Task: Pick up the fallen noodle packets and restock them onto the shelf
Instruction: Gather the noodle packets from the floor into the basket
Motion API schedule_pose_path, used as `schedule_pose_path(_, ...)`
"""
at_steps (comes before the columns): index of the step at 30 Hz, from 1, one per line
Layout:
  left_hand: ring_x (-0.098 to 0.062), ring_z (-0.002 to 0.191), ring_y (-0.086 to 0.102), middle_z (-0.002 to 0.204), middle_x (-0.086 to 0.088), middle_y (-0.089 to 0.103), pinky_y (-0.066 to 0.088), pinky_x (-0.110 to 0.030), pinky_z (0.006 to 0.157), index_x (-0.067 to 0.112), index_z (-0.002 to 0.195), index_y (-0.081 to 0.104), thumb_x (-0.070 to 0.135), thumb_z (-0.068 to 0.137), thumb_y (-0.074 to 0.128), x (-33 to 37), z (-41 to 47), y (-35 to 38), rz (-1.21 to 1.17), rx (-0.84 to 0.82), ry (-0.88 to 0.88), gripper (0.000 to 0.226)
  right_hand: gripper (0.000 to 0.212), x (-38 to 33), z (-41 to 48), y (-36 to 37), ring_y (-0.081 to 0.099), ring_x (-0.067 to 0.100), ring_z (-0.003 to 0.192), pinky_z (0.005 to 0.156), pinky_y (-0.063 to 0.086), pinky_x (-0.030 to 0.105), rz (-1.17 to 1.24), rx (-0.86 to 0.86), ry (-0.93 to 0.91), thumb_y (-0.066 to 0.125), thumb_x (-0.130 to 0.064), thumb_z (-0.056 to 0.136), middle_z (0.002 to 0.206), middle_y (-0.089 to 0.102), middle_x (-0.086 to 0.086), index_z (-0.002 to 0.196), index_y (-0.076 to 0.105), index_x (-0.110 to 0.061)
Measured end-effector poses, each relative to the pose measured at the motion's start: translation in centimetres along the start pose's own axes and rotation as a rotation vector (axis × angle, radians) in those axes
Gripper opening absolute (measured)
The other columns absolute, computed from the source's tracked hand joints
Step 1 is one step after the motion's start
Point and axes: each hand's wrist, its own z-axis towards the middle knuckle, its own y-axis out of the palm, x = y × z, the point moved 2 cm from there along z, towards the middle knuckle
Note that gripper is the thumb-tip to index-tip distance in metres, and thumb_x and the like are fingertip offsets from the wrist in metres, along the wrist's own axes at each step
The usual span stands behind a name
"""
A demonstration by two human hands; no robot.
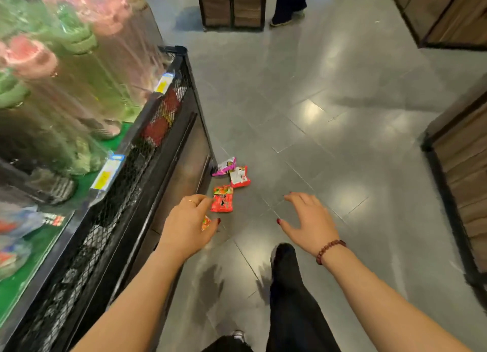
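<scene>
Three noodle packets (pixel 222 199) lie on the floor (pixel 316 130) at frame centre beside the shelf (pixel 168 167) base; right hand (pixel 311 221) spread, empty; left hand (pixel 188 225) loosely curled over a fourth packet (pixel 206 223), grip not determinable.

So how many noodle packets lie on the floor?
4: pink packet by the shelf, red-white packet beside it, red packet nearer, a fourth partly behind the left hand.

Packets (pixel 228 182) on floor (pixel 316 114) — right of shelf (pixel 147 167) base.
</scene>
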Motion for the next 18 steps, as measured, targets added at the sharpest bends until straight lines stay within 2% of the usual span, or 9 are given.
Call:
schedule_pose_path(7,-0.027,0.110,0.059,0.119,-0.003,0.063,0.054,-0.040,0.083,0.017,0.125,0.062,0.049,0.080,0.051,1.1,11.9,1.0,-0.028,0.006,-0.234,0.056,0.052,5.7,15.8,-3.4,0.044,0.021,0.126,0.100,0.035,0.032,0.030,-0.076,-0.081,0.064,-0.041,0.086,0.136,0.050,-0.001,0.132,0.050,-0.020)
schedule_pose_path(11,-0.025,0.114,0.056,0.125,-0.003,0.060,0.052,-0.039,0.088,0.018,0.130,0.059,0.037,0.084,0.067,1.3,17.3,1.1,-0.031,-0.013,-0.299,0.050,0.052,7.6,23.1,-4.3,0.042,0.022,0.126,0.101,0.035,0.032,0.046,-0.160,-0.105,0.064,-0.040,0.087,0.138,0.049,0.000,0.133,0.049,-0.020)
schedule_pose_path(15,-0.026,0.108,0.060,0.117,-0.004,0.064,0.053,-0.036,0.084,0.016,0.123,0.064,0.042,0.081,0.059,-0.4,22.5,1.6,-0.015,-0.033,-0.332,0.050,0.052,8.4,29.8,-4.2,0.044,0.022,0.124,0.101,0.038,0.032,0.093,-0.180,-0.122,0.066,-0.038,0.085,0.134,0.052,0.001,0.131,0.052,-0.018)
schedule_pose_path(18,-0.024,0.113,0.057,0.121,-0.002,0.062,0.052,-0.036,0.088,0.017,0.127,0.062,0.043,0.082,0.056,-2.7,27.3,2.4,-0.022,-0.038,-0.380,0.052,0.052,8.9,35.4,-3.7,0.043,0.021,0.126,0.102,0.037,0.031,0.063,-0.230,-0.144,0.064,-0.038,0.086,0.135,0.051,0.001,0.133,0.049,-0.020)
